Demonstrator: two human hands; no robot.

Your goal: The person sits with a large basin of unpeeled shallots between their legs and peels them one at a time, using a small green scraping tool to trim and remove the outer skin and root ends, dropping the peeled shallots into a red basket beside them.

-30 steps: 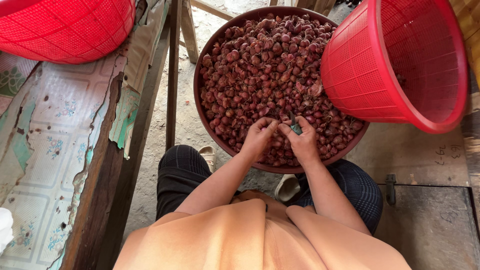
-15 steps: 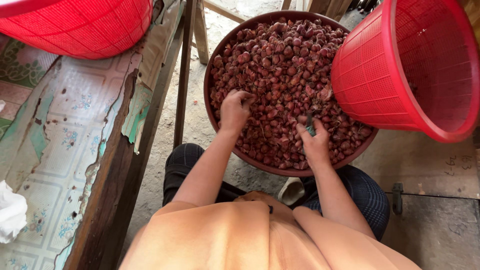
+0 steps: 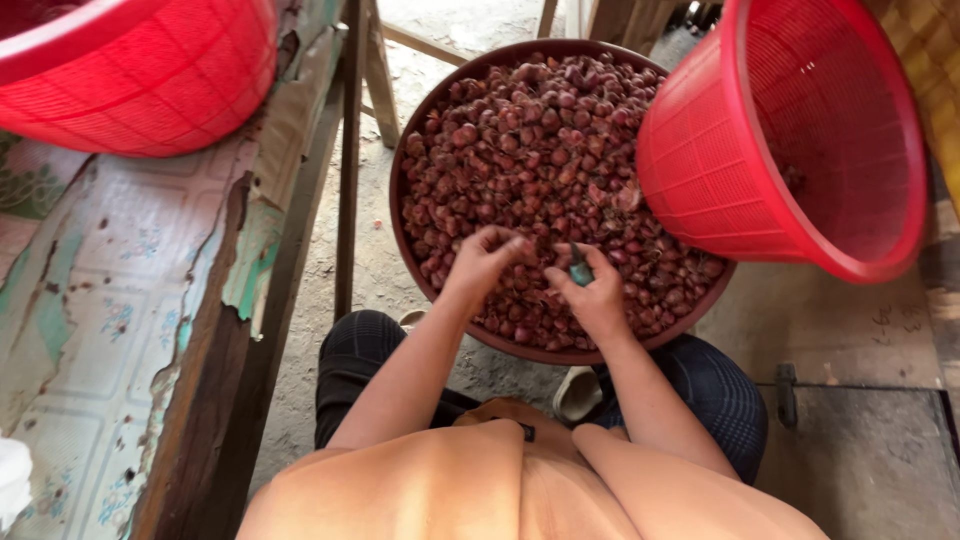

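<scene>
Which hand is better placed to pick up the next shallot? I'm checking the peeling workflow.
Probably the left hand: its fingers rest on the reddish-brown shallots, seemingly free. The right hand already holds a small green-handled tool.

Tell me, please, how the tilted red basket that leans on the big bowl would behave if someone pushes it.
The red basket is probably light, since its walls are thin plastic mesh and almost nothing lies inside. It may tip or slide easily: it leans tilted against the bowl's rim. Its round shape suggests it could roll if it falls on its side.

The bowl (image 3: 420, 150) is filled with shallots (image 3: 540, 160); one basket (image 3: 790, 130) is leaned on its right, another (image 3: 140, 70) is set on the surface (image 3: 110, 300) left.
</scene>
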